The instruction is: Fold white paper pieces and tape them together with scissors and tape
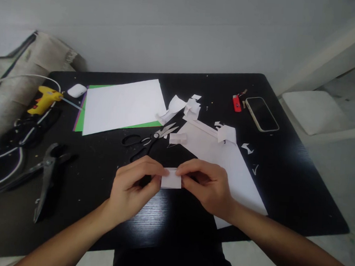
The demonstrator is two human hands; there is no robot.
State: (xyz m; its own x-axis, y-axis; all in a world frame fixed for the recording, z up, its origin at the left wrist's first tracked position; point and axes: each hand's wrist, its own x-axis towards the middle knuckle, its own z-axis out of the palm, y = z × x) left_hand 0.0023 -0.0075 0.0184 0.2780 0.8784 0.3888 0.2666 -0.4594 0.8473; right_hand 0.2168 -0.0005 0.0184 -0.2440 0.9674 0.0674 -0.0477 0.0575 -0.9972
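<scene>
Glossy black table [186, 216] beside a plain grey wall [184, 40].

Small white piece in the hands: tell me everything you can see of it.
The small white piece looks like paper: plain, roughly rectangular, wider than tall in view, with a thin line along its top edge that may be a fold. The left hand pinches its left end and the right hand its right, thumbs and fingers covering both ends. It shows against the black table; whether it touches it, I cannot tell.
</scene>
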